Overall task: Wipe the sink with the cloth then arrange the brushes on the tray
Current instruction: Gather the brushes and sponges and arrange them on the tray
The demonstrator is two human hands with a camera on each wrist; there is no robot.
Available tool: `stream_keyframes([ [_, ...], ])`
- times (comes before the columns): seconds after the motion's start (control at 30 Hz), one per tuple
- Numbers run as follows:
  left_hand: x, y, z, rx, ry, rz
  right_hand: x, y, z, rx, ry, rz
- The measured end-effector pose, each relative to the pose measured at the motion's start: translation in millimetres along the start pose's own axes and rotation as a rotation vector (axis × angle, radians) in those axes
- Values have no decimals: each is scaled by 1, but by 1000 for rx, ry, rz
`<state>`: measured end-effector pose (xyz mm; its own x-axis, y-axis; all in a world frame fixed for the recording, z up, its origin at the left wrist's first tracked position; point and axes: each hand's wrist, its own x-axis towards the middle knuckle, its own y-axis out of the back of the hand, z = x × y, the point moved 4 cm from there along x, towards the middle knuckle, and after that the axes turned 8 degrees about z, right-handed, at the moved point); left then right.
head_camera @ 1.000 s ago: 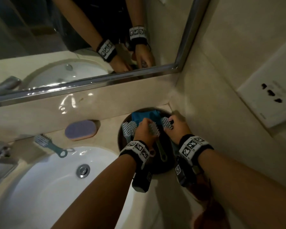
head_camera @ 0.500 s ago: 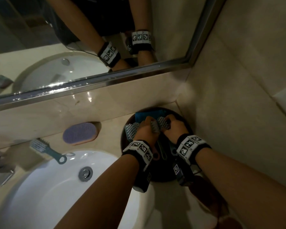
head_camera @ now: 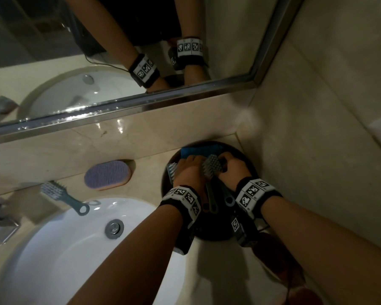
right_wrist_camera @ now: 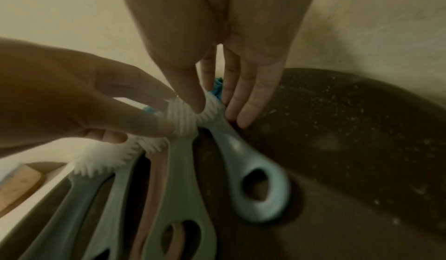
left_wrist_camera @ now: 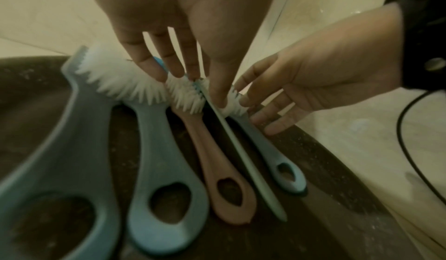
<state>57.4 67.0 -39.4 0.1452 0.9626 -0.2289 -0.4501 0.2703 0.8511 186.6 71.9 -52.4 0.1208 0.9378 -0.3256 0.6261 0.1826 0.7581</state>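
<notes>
The green brush stands on edge among other brushes in the tray. The blue brush beside it has its head covered now, where a second ago it showed. The tray sits in the counter corner, beside the basin and under the mirror. The left hand pinches the green head with fingers close together. The right hand pinches the blue head, thumb on the bristles.

Left hand and right hand closer together; brush heads in tighter bunch.
</notes>
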Motion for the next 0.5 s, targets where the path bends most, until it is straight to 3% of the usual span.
stream_keyframes([
  [0.3, 2, -2, 1, 107, 38, 29, -8, 3, 2, -81, 18, -88],
  [0.5, -11, 6, -1, 27, 91, 82, -23, 13, -6, -113, 45, -98],
])
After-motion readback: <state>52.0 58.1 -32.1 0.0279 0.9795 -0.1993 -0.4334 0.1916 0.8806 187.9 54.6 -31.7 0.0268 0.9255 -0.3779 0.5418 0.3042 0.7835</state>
